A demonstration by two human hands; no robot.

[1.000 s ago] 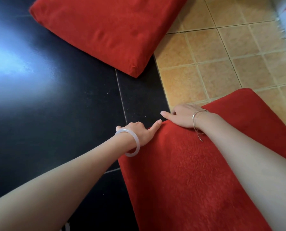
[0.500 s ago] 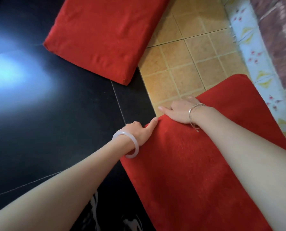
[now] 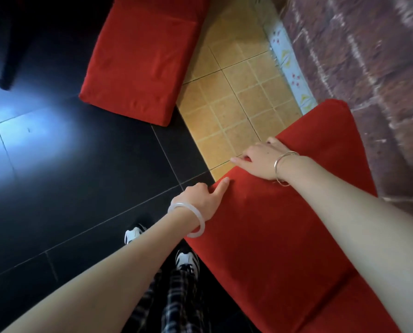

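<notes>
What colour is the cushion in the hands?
The soft fabric cushion is red; the head view shows it best.

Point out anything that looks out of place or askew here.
The far red cushion lies skewed across the seam between black tiles and tan tiles. The left hand and right hand grip the near red cushion by its edge. Nothing looks torn or spilled.
</notes>
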